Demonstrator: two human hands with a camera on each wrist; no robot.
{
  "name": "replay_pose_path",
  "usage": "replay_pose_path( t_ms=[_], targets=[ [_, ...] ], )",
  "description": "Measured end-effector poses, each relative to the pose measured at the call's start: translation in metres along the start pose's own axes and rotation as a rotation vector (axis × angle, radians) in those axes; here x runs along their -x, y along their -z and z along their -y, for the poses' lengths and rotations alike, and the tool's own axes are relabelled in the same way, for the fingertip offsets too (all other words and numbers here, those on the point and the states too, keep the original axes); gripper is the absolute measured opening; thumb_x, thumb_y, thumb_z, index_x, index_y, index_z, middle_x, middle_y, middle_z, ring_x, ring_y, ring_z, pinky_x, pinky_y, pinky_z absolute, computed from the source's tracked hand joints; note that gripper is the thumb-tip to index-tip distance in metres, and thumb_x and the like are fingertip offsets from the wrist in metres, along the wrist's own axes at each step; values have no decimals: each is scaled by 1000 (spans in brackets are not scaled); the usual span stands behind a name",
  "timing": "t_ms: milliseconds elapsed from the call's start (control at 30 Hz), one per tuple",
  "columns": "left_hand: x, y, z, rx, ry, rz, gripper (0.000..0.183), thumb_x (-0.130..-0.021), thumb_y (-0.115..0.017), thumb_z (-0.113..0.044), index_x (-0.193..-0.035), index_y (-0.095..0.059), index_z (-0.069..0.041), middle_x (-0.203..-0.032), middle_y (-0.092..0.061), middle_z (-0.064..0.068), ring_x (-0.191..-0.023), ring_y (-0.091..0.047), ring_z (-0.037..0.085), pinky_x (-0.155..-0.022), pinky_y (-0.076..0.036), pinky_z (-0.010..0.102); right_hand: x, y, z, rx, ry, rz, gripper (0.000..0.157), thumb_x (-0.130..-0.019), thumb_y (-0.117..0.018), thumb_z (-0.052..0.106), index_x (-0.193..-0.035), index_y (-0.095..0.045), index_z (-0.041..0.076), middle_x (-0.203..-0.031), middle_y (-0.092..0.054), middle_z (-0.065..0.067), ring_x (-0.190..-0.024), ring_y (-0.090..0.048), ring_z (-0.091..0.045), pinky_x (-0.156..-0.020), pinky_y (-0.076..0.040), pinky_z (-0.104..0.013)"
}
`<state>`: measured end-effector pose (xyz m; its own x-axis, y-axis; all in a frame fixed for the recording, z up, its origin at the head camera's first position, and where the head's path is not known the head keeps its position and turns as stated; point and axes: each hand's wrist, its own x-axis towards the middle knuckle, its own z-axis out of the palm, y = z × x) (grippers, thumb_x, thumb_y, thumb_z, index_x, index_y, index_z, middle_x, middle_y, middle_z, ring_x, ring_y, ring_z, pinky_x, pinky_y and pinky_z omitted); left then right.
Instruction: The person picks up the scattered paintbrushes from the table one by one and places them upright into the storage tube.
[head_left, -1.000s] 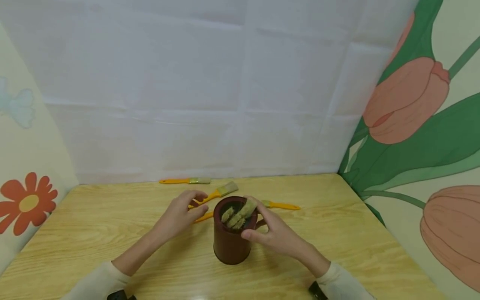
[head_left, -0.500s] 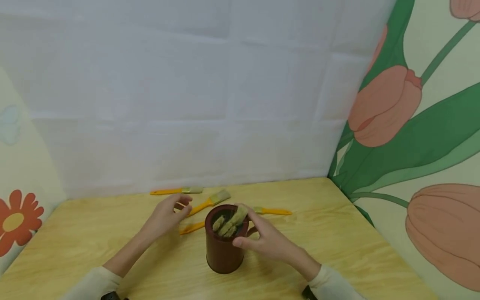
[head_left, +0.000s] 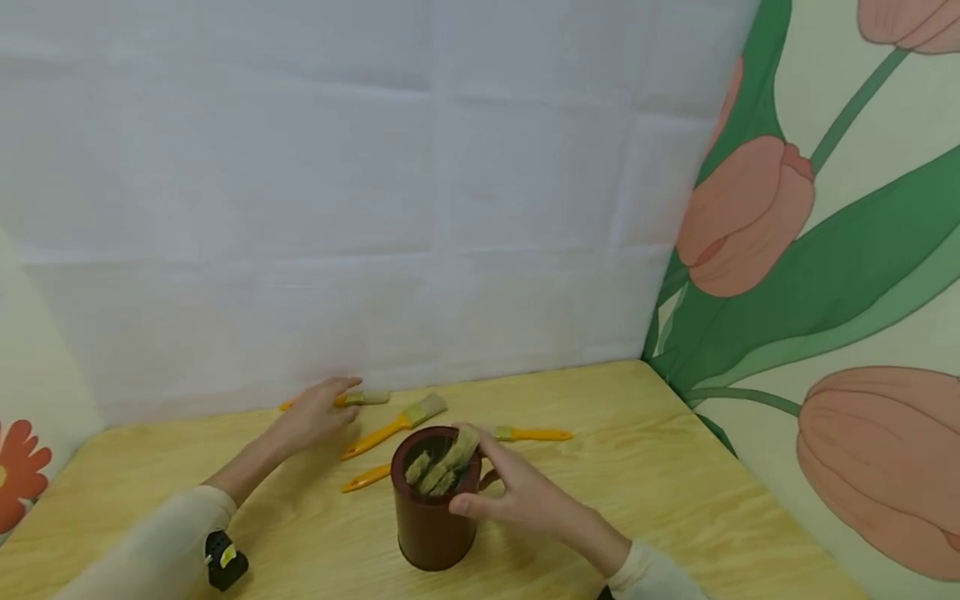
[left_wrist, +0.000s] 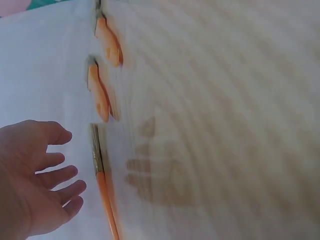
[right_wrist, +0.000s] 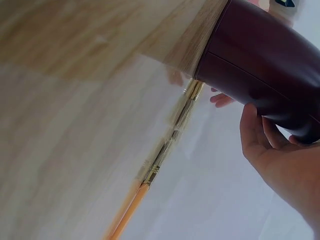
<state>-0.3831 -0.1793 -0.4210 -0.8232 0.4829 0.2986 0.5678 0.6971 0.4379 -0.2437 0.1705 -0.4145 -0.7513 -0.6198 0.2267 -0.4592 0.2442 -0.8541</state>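
A dark reddish-brown mug (head_left: 435,533) stands upright on the table. Inside it, near the rim, are tan, rough-textured chunks (head_left: 453,457). My right hand (head_left: 517,487) grips the mug on its handle side, thumb against the wall below the rim; the mug's dark side (right_wrist: 260,60) fills the upper right of the right wrist view. Over the handle of the rearmost paintbrush (head_left: 369,398) reaches my left hand (head_left: 318,417). Its fingers are spread and loosely bent, and in the left wrist view a gap shows between the fingertips and that orange-handled brush (left_wrist: 105,192).
More orange-handled paintbrushes lie around the mug: one behind it (head_left: 390,429), one to its left (head_left: 367,477), partly hidden by the mug, and another at right (head_left: 536,434). A white sheet (head_left: 360,208) rises at the table's back edge; a flower-painted wall (head_left: 825,333) borders the right.
My left hand has moved away from the mug, back and left to the rear paintbrush. The right hand keeps its hold on the mug. The head view has shifted somewhat.
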Motion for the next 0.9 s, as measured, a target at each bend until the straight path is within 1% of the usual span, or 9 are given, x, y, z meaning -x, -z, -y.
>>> replay_pose_path(
  t_ms=[133, 267, 333, 400, 533, 633, 700, 800, 900],
  targets=[
    [-7, -2, 7, -36, -18, -6, 43, -99, -64, -7, -133, -55, 17, -134, -53, 36, -124, -50, 53, -99, -43, 63, 3, -3, 0, 3, -35, -1, 77, -99, -62, 54, -161, -19, 40, -155, -39, 7, -128, -51, -12, -94, -52, -41],
    [-12, -7, 9, -87, -49, -9, 34, -96, -60, 0, -123, -60, 20, -124, -59, 37, -116, -56, 53, -96, -46, 61, 6, -3, 0, 10, -36, 2, 76, -100, -62, 50, -161, -18, 39, -155, -39, 6, -127, -52, -13, -95, -52, -44],
    [-15, -9, 9, -147, -55, -2, 28, -96, -57, 3, -120, -64, 16, -119, -63, 34, -114, -58, 51, -94, -48, 60, 7, -3, 0, 11, -35, 0, 75, -101, -62, 49, -161, -18, 39, -155, -39, 6, -127, -52, -13, -95, -52, -45],
    [-17, -11, 8, -215, -42, 12, 24, -96, -55, 5, -116, -67, 11, -114, -66, 29, -110, -60, 49, -89, -50, 59, 7, -2, 0, 13, -33, -5, 75, -101, -62, 49, -161, -18, 40, -154, -40, 6, -126, -53, -13, -94, -52, -45],
    [-17, -14, 7, -291, 16, 47, 20, -96, -57, 5, -109, -71, 2, -103, -66, 20, -97, -64, 42, -77, -54, 56, 6, -2, -1, 9, -27, -12, 74, -101, -61, 50, -161, -19, 40, -153, -41, 6, -126, -53, -13, -93, -52, -40],
    [-13, -14, 9, -293, 40, 45, 18, -96, -62, 2, -108, -75, 0, -99, -65, 15, -93, -63, 38, -76, -55, 55, 4, -3, -2, 2, -22, -8, 73, -101, -62, 50, -160, -20, 40, -152, -42, 6, -125, -53, -13, -93, -52, -39],
    [-10, -13, 12, -285, 36, 42, 15, -95, -65, 0, -106, -76, 0, -97, -65, 13, -91, -63, 36, -75, -55, 54, 3, -3, -2, 2, -24, -2, 73, -101, -61, 51, -160, -20, 40, -152, -42, 6, -125, -53, -13, -93, -53, -40],
    [-7, -10, 15, -250, 38, 43, 15, -95, -69, -5, -107, -76, 1, -97, -65, 12, -92, -62, 34, -79, -54, 54, 2, -2, -1, 19, -21, -2, 73, -101, -60, 52, -160, -20, 41, -152, -42, 7, -125, -53, -12, -93, -52, -42],
    [-7, -7, 17, -217, 51, 41, 19, -93, -72, -7, -109, -75, 3, -100, -67, 14, -95, -63, 34, -83, -53, 54, 0, -1, 0, 28, -13, -3, 72, -101, -60, 52, -160, -20, 42, -152, -42, 8, -125, -53, -12, -94, -52, -42]
  ],
)
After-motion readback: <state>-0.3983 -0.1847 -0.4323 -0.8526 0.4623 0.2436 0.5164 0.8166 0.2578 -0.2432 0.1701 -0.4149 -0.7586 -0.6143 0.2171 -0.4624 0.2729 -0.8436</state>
